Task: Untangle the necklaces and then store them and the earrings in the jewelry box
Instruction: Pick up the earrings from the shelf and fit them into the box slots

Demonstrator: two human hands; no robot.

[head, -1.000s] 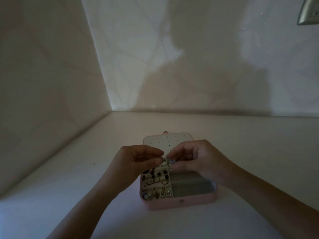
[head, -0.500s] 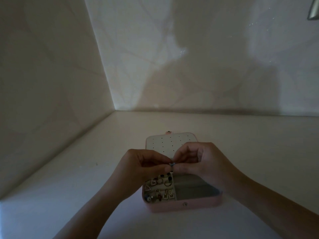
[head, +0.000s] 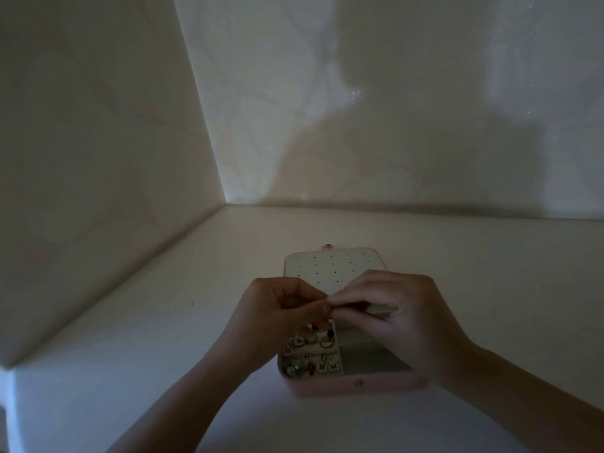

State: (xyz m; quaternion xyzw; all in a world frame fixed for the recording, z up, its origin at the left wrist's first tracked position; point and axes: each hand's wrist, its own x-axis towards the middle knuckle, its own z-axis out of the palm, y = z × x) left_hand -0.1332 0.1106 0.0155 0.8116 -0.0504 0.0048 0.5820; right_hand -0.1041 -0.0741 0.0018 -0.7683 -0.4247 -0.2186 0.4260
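Observation:
A pink jewelry box [head: 327, 389] lies open on the white surface, its perforated lid [head: 330, 268] tilted back. Several earrings [head: 313, 358] fill its left compartments; the right compartment [head: 369, 361] looks bare. My left hand [head: 271, 322] and right hand [head: 402, 318] meet above the box, fingertips pinched together on a tiny item, probably an earring, too small and dark to make out. No necklace is visible.
The box sits in a dim corner, with a wall [head: 98, 158] on the left and another wall [head: 392, 109] behind. The white surface [head: 163, 354] stretches left and right of the box.
Both hands have stayed pinched together over the box, shifting slightly. The camera has moved a little, so the box appears further right and lower.

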